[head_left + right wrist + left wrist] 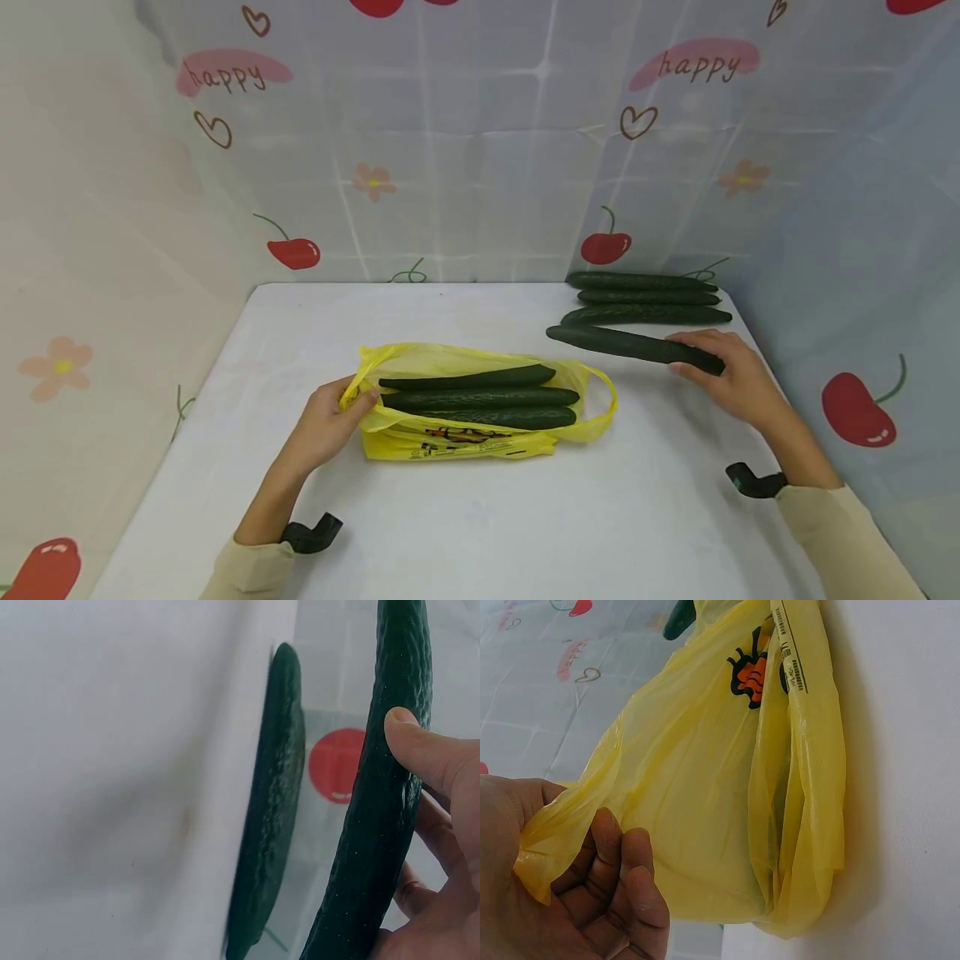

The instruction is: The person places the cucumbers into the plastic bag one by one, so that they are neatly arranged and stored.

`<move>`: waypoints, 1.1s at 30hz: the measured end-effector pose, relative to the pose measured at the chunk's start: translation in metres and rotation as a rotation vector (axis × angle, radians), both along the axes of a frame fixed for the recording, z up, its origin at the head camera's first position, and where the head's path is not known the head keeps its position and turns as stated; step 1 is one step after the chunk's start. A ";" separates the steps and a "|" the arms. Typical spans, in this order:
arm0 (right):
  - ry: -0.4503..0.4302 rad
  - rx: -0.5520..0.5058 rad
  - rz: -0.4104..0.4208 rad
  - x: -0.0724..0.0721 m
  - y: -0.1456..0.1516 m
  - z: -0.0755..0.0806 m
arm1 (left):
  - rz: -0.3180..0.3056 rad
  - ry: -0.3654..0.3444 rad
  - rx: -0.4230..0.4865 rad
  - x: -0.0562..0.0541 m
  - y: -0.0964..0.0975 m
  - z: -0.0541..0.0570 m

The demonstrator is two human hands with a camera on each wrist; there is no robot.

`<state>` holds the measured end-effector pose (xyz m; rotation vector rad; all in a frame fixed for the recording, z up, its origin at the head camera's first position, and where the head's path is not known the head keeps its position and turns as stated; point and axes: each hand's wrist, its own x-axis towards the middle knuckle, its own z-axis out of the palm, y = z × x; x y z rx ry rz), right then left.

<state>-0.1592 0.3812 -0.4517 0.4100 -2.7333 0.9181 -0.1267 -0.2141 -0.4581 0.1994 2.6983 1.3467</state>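
A yellow plastic bag (465,446) lies on the table with its mouth spread, and several cucumbers rest inside it. My left hand (330,421) grips the bag's left handle; in the left wrist view the yellow film (570,832) runs between thumb and curled fingers. On the right, my right hand (723,375) holds a dark green cucumber (615,342) near its right end, raised off the table. The right wrist view shows the thumb across this cucumber (386,795) and fingers behind it. The bag's right handle (611,408) forms a loose loop.
Several more cucumbers (645,314) lie side by side at the table's back right corner, just behind the held one. The white table (480,525) ends against a printed curtain (480,167) at the back, with curtain on both sides too.
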 end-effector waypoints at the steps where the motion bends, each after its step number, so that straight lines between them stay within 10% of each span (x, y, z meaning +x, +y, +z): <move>1: 0.013 0.004 0.008 0.002 -0.003 0.002 | 0.002 -0.003 -0.001 0.000 0.000 0.000; 33: 0.215 0.210 0.140 0.012 -0.114 0.013 | 0.014 0.002 0.009 0.000 0.003 -0.001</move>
